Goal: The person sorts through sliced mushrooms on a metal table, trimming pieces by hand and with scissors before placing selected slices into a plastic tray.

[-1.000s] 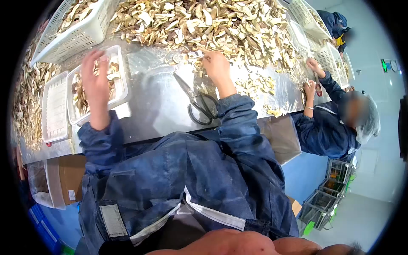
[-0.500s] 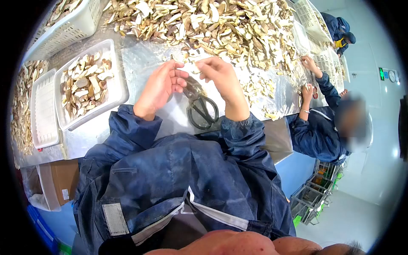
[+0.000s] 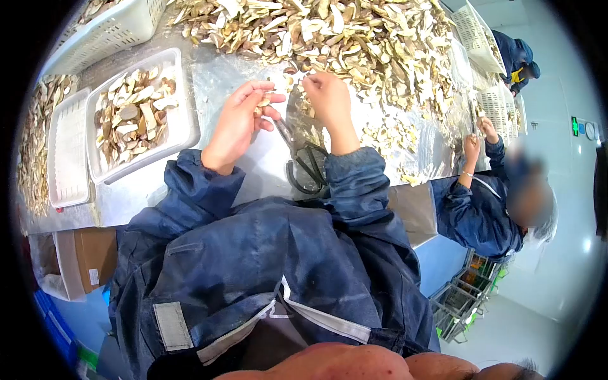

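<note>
Left hand (image 3: 231,132): fingers spread, pale mushroom slice (image 3: 263,104) held among them; we cannot read its long axis. Right hand (image 3: 330,104): curled, pinch unclear. Scissors (image 3: 308,170) lie between our wrists, blades towards 11 o'clock. Filled tray (image 3: 180,130) at 9; mushroom heap (image 3: 354,47) at 1.

Two bare hands over a metal table of sliced mushrooms.
The left hand (image 3: 235,130) holds small pale pieces (image 3: 261,106) between thumb and fingers; the right hand (image 3: 329,104) curls near the large mushroom pile (image 3: 354,44), its grip unclear. Black-handled scissors (image 3: 308,166) lie between them, and a white tray (image 3: 190,130) of slices sits to the left.
</note>
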{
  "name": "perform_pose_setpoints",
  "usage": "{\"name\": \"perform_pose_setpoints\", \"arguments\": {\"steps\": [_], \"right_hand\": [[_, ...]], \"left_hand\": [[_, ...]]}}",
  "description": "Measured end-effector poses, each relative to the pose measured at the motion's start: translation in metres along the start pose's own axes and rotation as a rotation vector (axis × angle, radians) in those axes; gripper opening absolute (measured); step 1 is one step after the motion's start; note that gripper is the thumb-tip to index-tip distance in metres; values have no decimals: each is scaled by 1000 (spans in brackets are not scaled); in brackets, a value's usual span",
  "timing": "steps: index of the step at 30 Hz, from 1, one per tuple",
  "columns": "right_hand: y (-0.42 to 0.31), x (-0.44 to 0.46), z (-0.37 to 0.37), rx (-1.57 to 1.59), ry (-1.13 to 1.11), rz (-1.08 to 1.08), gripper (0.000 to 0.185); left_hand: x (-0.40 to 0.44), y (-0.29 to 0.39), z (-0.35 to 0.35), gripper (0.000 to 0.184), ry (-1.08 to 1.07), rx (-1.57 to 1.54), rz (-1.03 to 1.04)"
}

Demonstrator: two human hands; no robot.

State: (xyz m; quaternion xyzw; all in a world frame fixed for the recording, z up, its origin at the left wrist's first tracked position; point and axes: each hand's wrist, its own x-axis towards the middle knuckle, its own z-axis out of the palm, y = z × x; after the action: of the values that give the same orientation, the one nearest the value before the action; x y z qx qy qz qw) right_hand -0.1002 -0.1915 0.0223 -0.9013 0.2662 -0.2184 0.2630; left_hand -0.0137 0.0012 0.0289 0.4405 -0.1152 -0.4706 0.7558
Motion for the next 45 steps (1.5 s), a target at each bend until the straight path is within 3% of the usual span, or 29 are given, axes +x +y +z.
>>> {"name": "perform_pose_setpoints", "arguments": {"steps": [3, 6, 10, 14, 15, 18, 21, 24, 30, 34, 37, 39, 40, 45], "right_hand": [[-11, -11, -30, 322, -106, 274, 25], [-31, -20, -44, 625, -138, 294, 21], [-61, -30, -34, 820, -279, 157, 18], [-58, -30, -36, 613, -315, 20, 16], [-65, -32, -43, 807, -278, 177, 17], [-70, -35, -60, 626, -256, 230, 18], [-73, -48, -49, 297, -245, 16, 16], [-82, -54, -38, 192, -170, -93, 17], [-73, -57, -31, 181, -113, -93, 15], [-77, -56, -44, 96, -149, -99, 12], [-63, -54, -50, 200, -41, -42, 10], [-51, -51, -63, 144, -58, 86, 10], [-44, -49, -68, 115, -64, 151, 10], [-12, -49, -60, -179, -110, 32, 22]], "left_hand": [[1, -2, 0, 34, -31, -134, -28], [3, -4, 4, 44, -57, -270, -78], [5, -4, 5, 52, -134, -394, -85], [8, -9, 1, 54, -203, -485, -91], [8, -10, 0, 55, -225, -501, -106], [5, -6, 6, 59, -205, -531, -109], [4, -5, 8, 60, -207, -614, -114], [1, -3, 10, 60, -255, -640, -93], [6, -10, 3, 58, -432, -742, -115], [4, -10, 7, 47, -221, -634, -93], [4, -13, 4, 37, -66, -495, -16], [2, -10, 2, 30, 40, -418, 17], [3, -10, -2, 29, 31, -407, 22], [4, -10, -6, 24, 4, -335, 1]]}}
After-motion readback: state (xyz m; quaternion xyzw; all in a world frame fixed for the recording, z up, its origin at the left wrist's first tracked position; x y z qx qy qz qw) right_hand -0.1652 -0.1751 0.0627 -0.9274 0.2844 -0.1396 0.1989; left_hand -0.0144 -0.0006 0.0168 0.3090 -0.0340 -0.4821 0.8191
